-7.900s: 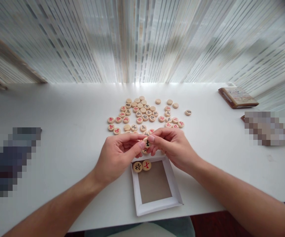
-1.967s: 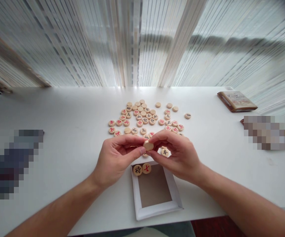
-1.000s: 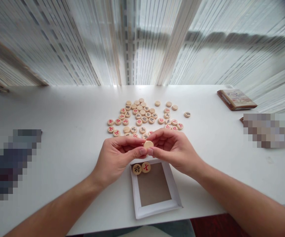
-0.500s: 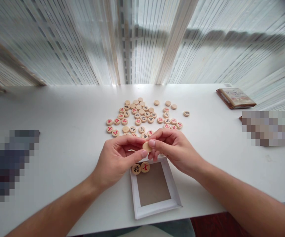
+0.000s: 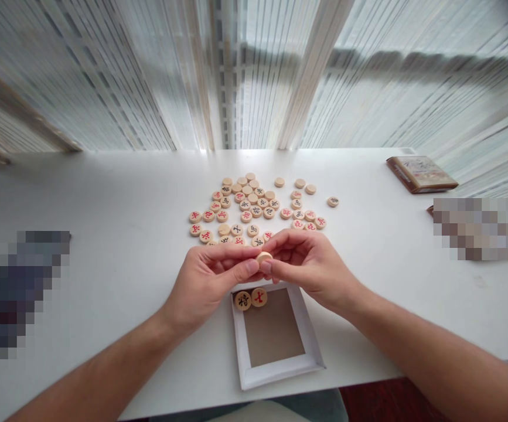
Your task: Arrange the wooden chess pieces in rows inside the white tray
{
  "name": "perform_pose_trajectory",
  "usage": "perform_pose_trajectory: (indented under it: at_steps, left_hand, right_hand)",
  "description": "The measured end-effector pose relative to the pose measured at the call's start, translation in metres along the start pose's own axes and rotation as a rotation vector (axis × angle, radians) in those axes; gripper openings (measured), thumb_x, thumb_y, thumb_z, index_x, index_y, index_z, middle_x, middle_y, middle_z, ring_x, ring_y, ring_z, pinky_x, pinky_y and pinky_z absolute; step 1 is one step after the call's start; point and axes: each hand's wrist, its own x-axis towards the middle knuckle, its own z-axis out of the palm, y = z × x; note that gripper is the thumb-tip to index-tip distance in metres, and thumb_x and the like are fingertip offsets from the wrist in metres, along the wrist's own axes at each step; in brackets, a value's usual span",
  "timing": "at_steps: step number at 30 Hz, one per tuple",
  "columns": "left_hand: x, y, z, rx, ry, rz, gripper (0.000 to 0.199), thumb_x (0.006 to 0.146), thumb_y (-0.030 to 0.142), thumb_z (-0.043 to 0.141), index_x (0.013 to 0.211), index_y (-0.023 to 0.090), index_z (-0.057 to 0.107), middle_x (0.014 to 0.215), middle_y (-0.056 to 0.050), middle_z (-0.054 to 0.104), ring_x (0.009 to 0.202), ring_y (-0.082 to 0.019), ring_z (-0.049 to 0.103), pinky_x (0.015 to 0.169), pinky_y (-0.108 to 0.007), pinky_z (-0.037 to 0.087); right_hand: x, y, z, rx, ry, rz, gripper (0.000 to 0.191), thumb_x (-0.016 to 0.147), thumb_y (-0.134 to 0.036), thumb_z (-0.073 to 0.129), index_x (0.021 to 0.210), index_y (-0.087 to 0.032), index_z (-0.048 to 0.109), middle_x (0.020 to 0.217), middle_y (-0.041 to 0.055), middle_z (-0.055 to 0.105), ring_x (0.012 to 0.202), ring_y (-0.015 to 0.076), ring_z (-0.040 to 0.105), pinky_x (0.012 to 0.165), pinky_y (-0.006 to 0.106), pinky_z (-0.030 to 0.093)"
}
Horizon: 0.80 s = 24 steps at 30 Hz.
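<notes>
A round wooden piece [image 5: 263,257] is pinched between the fingertips of my left hand [image 5: 212,275] and my right hand [image 5: 313,264]; no marking shows on it. Just below the hands lies a shallow white box [image 5: 282,370] with a brown bottom. In its upper left corner sit two pieces side by side, one with a black character [image 5: 242,300] and one with a red character [image 5: 259,297]. Beyond my hands, several round wooden pieces [image 5: 252,198] are scattered, some marked red or black, others plain. My fingers partly hide the nearest ones.
A brown-edged box [image 5: 421,174] lies at the table's back right, with a blurred-out item [image 5: 477,228] in front of it. Another blurred, dark item [image 5: 16,293] is at the left. Striped curtains [image 5: 254,76] hang behind the white table [image 5: 126,234].
The held piece has tilted and moved slightly up. My left fingertips have shifted a little to the right, and my right thumb has come slightly lower. The box and its two pieces have stayed put.
</notes>
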Motion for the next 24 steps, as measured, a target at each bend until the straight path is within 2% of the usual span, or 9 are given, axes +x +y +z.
perform_pose_trajectory:
  at_steps: [8, 15, 18, 21, 24]
  left_hand:
    - [0.0007, 0.0, 0.0002, 0.03, -0.002, 0.011, 0.021, 0.083, 0.025, 0.093, 0.102, 0.02, 0.089, 0.096, -0.009, 0.088, 0.09, -0.027, 0.085, 0.091, -0.042, 0.072]
    - [0.0007, -0.0003, -0.0016, 0.063, 0.042, 0.036, 0.019, 0.077, 0.021, 0.097, 0.093, 0.018, 0.087, 0.092, -0.006, 0.086, 0.09, -0.023, 0.084, 0.082, -0.03, 0.072]
    - [0.001, 0.0006, -0.0009, 0.011, 0.053, 0.002, 0.014, 0.082, 0.022, 0.093, 0.093, 0.019, 0.086, 0.09, -0.003, 0.085, 0.087, -0.019, 0.083, 0.083, -0.028, 0.071]
    - [0.0022, 0.001, -0.0006, -0.077, 0.056, -0.038, 0.011, 0.084, 0.023, 0.091, 0.093, 0.019, 0.085, 0.087, -0.002, 0.083, 0.083, -0.016, 0.081, 0.082, -0.027, 0.07]
    - [0.003, 0.0012, -0.0011, -0.135, 0.001, -0.091, 0.009, 0.087, 0.023, 0.089, 0.094, 0.019, 0.086, 0.085, -0.002, 0.081, 0.081, -0.015, 0.079, 0.082, -0.027, 0.069]
  right_hand:
    - [-0.0006, -0.0023, -0.0003, -0.058, -0.003, -0.023, 0.04, 0.063, -0.035, 0.106, 0.091, -0.016, 0.084, 0.077, 0.0048, 0.081, 0.066, 0.0165, 0.076, 0.066, 0.029, 0.069]
    - [-0.0016, 0.0016, 0.001, -0.089, -0.008, -0.074, 0.034, 0.067, -0.031, 0.104, 0.091, -0.017, 0.084, 0.075, 0.0035, 0.079, 0.067, 0.0168, 0.076, 0.064, 0.027, 0.068]
    - [-0.0025, 0.0031, 0.0011, -0.216, -0.012, -0.199, 0.029, 0.077, -0.031, 0.098, 0.1, -0.019, 0.085, 0.082, 0.0047, 0.08, 0.071, 0.0168, 0.076, 0.066, 0.027, 0.068]
    - [-0.0043, 0.0039, 0.0, -0.456, -0.008, -0.411, 0.028, 0.089, -0.027, 0.087, 0.116, -0.021, 0.083, 0.095, 0.0068, 0.077, 0.074, 0.0162, 0.075, 0.067, 0.029, 0.067]
    - [-0.0059, 0.0041, -0.0015, -0.65, -0.023, -0.594, 0.032, 0.094, -0.019, 0.078, 0.125, -0.026, 0.081, 0.103, 0.0058, 0.073, 0.071, 0.0126, 0.072, 0.068, 0.028, 0.066]
